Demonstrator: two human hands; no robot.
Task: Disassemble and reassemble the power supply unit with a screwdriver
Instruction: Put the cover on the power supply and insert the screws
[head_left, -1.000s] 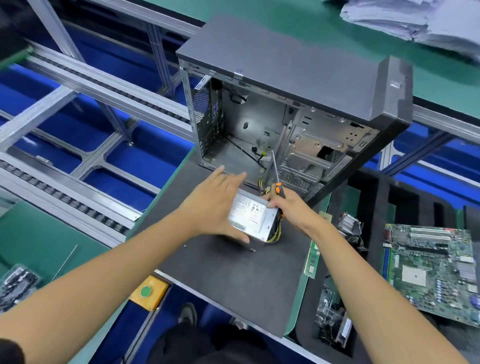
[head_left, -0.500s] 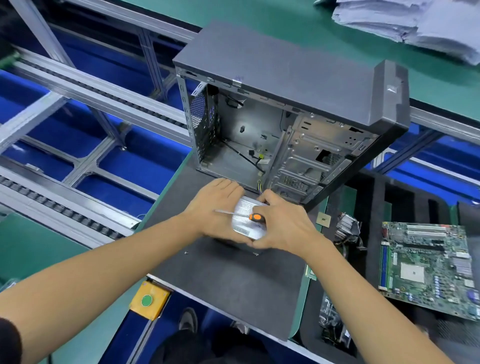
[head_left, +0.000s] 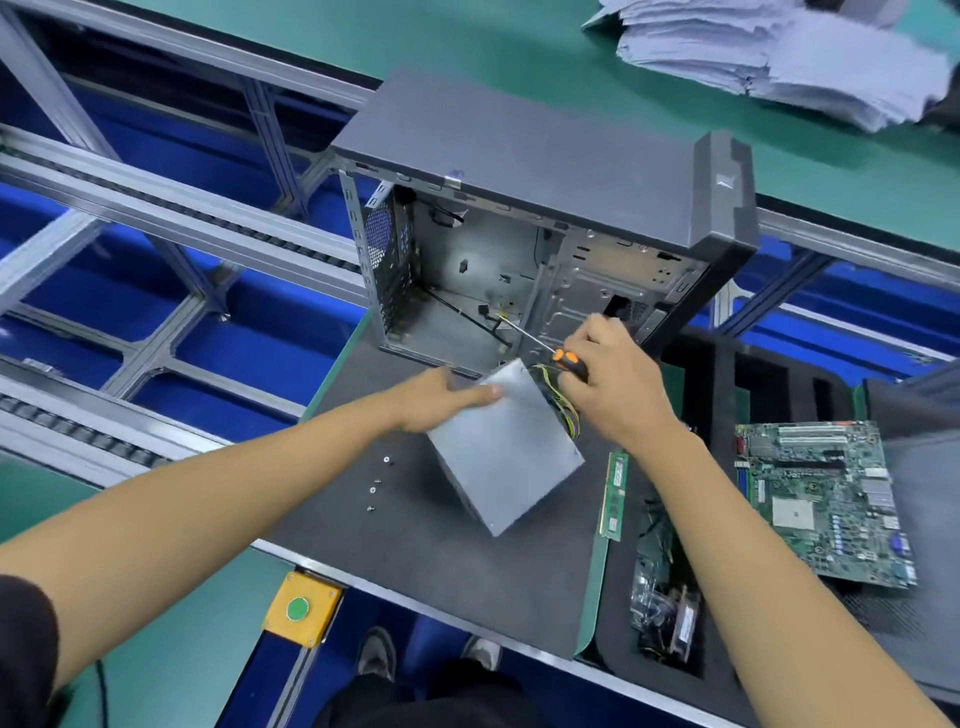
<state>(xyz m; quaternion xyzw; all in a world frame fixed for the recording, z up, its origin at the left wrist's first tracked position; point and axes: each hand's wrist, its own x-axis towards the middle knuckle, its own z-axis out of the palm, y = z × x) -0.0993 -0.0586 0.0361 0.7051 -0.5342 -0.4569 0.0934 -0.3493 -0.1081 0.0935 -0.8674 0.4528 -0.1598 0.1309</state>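
One open computer case (head_left: 545, 171) stands at the far edge of a dark foam mat (head_left: 467, 551), its open side facing the person. One grey power supply unit (head_left: 506, 447) lies on the mat just in front of the case, plain metal side up, its long axis running from the case mouth back toward the person and slightly right, with its yellow and black wires (head_left: 563, 400) at the far end. Half a second ago it sat smaller and covered between both hands; now it is turned over and its broad face shows. The left hand (head_left: 441, 400) rests on the unit's far left corner, fingers straight. The right hand (head_left: 608, 389) grips one orange-and-black screwdriver (head_left: 563, 358), whose shaft points up and left into the case; earlier it lay level across the unit. One green motherboard (head_left: 826, 499) sits to the right, one memory stick (head_left: 614, 493) lies beside the mat, and three small screws (head_left: 375, 486) lie left of the unit.
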